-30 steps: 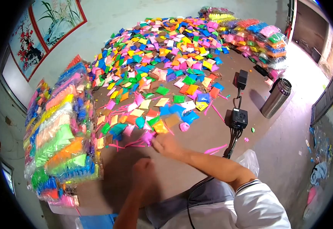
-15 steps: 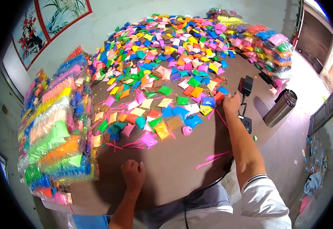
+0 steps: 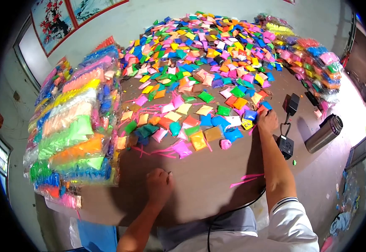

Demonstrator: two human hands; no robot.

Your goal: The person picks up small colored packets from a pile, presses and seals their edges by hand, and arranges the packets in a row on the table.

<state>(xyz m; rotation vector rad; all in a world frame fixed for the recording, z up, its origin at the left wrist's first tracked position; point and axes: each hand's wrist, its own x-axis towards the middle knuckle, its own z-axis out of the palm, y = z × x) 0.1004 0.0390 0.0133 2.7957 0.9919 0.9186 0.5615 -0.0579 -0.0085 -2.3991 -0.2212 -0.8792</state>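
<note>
My left hand (image 3: 160, 184) rests as a loose fist on the bare brown table in front of me, with nothing visible in it. Farther out, my right hand (image 3: 268, 122) lies at the right edge of the small colourful packets, its fingers curled. An orange-red packet (image 3: 262, 110) and a blue packet (image 3: 250, 115) sit right by its fingertips. Whether those fingers grip anything is hidden. Close by are a yellow printed packet (image 3: 247, 124) and a pink rounded packet (image 3: 225, 144). Pink strips (image 3: 247, 179) lie on the table between my hands.
A big heap of packets (image 3: 208, 42) covers the back of the table (image 3: 216, 168). Clear bags of packets are stacked at left (image 3: 71, 126) and back right (image 3: 317, 59). Right of my arm are a black corded device (image 3: 285, 146) and a tilted-looking steel flask (image 3: 323, 134).
The camera view has turned, so the whole scene sits farther right in the picture. Both hands stay in about the same places on the table, and the packets look unmoved.
</note>
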